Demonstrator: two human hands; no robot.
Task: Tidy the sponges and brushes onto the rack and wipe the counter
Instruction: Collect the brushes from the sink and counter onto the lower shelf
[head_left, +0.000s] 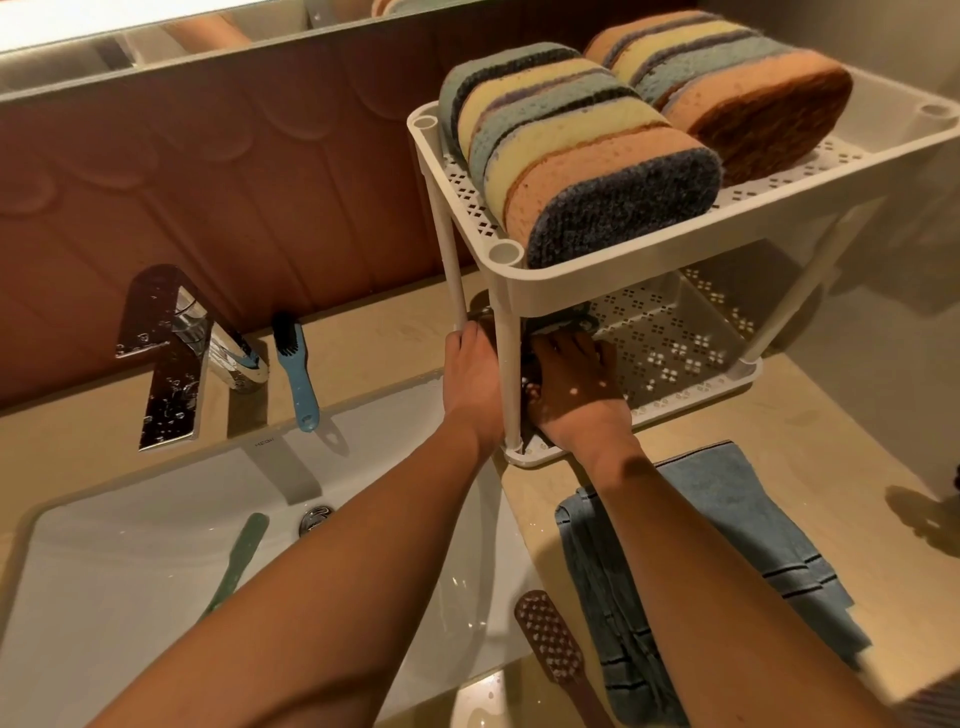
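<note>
A white two-tier rack (582, 291) stands on the beige counter (779, 441) right of the sink. Two rows of striped sponges (576, 150) stand on edge on its top shelf. My left hand (470, 369) holds the rack's left side, fingers at the rear leg. Reaching under the top shelf, my right hand (574, 379) lies flat on a dark pad (558, 321) on the lower shelf, fingers stretched out; most of the pad is hidden. A blue brush (296, 369) lies beside the faucet, a green brush (236, 558) in the sink, a brown brush (553, 644) on the counter's front.
A folded blue towel (727, 545) lies on the counter under my right forearm. The chrome faucet (171, 358) stands behind the white sink (130, 597). A brown panelled wall and a mirror run along the back. A dark object shows at the right edge.
</note>
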